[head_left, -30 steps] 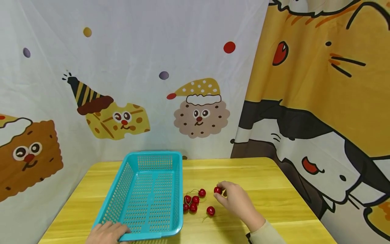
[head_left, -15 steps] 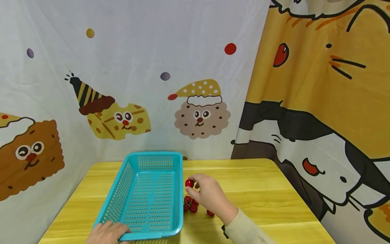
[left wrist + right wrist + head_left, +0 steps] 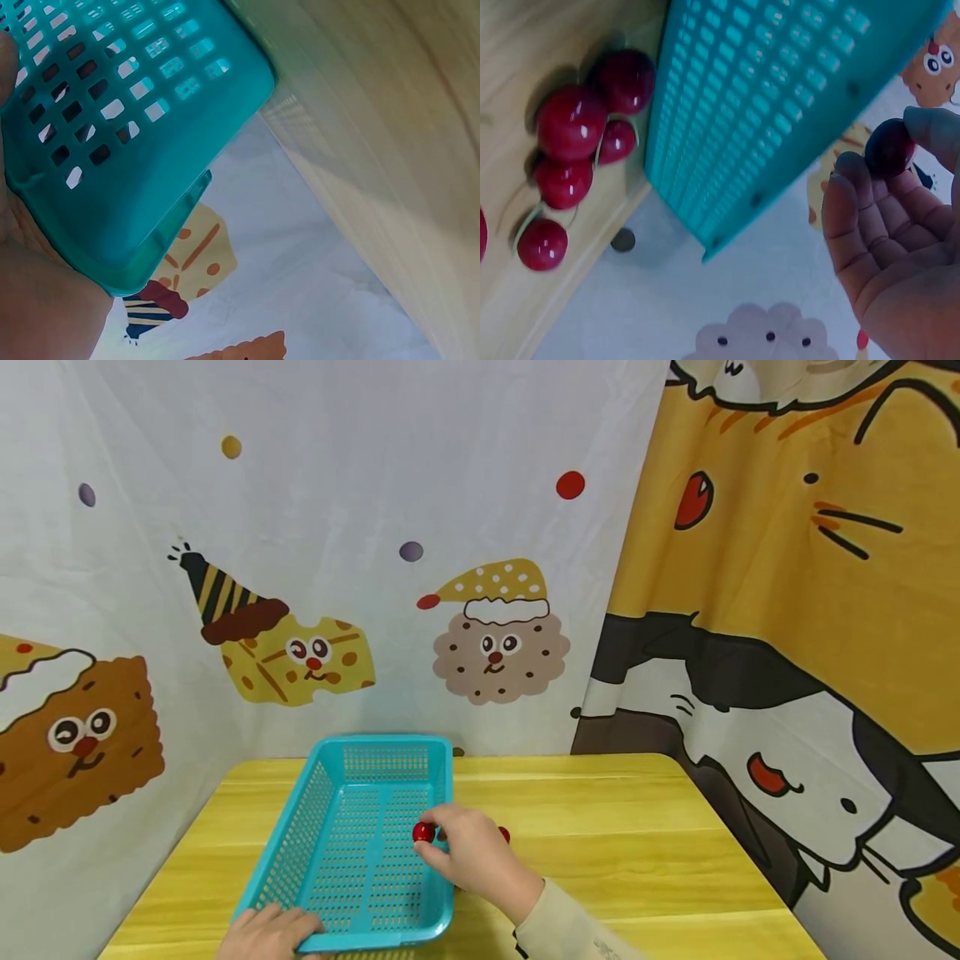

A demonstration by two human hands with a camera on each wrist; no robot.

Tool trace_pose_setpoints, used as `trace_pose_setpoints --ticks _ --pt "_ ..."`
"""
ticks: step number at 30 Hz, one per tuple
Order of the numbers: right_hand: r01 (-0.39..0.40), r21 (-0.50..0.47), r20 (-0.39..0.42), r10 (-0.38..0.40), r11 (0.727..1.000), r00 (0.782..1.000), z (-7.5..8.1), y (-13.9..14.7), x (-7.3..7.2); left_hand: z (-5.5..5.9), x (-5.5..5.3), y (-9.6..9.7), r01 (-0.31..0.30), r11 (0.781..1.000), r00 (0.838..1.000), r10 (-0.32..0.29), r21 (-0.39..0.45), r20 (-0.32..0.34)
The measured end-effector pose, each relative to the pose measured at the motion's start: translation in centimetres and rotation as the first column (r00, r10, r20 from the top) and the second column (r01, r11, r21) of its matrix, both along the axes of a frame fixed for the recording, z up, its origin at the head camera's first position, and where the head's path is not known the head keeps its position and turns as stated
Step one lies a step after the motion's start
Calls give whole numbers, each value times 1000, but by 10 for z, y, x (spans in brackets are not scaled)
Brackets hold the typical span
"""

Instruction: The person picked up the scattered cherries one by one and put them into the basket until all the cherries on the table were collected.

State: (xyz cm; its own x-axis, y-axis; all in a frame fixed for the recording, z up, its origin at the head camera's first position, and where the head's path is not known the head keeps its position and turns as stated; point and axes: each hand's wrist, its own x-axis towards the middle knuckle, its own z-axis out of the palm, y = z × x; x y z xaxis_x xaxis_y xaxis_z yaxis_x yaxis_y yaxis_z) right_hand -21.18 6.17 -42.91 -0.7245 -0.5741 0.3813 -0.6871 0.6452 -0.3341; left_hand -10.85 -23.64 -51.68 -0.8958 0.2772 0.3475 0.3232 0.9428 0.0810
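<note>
In the head view, my right hand (image 3: 476,856) pinches a red cherry (image 3: 423,832) between thumb and fingertips, above the right side of a turquoise plastic basket (image 3: 375,939). The right wrist view shows the held cherry (image 3: 890,148) dark and round beyond the basket's rim. My left hand (image 3: 272,933) grips the basket's near left rim, its fingers over the edge. In the left wrist view, part of the hand lies against the perforated basket wall (image 3: 150,172). Several cherries (image 3: 571,124) with thin stems lie beside the basket, mostly hidden behind my right hand in the head view.
A wooden-topped table (image 3: 615,843) carries the basket and loose cherries; one cherry (image 3: 505,833) peeks out past my right hand. Behind the table hangs a white cloth (image 3: 337,485) with cartoon prints, meeting a yellow cat-print cloth (image 3: 750,568) at the right.
My right hand has carried the pinched cherry leftward from the table's right part, past the other cherries, to over the basket. The left hand stays at the rim.
</note>
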Motion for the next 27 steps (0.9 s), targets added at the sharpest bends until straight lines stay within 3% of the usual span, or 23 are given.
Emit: trace_pose_setpoints --ticks 7,14,19,22,24,27 --pt "-80 11 47 80 997 996 -14 -18 3 -1 0 1 13 1000 999 -12 9 -43" --pt "-78 45 148 71 996 986 -26 -35 -1 -5 -4 12 26 999 992 -29 -28 -123" --pt "-54 166 163 27 985 986 -31 -44 -6 -6 -5 18 11 1000 988 -15 -27 -156" --pt "-59 266 157 17 962 987 -31 -49 -7 -6 -6 18 24 1000 973 -27 -14 -228" --pt "-79 327 160 27 942 987 -31 -53 -7 -7 -8 19 39 999 952 -39 -3 -304" --pt "-128 394 185 58 910 981 -35 -58 -5 -10 -8 19 55 998 935 -46 17 -351"
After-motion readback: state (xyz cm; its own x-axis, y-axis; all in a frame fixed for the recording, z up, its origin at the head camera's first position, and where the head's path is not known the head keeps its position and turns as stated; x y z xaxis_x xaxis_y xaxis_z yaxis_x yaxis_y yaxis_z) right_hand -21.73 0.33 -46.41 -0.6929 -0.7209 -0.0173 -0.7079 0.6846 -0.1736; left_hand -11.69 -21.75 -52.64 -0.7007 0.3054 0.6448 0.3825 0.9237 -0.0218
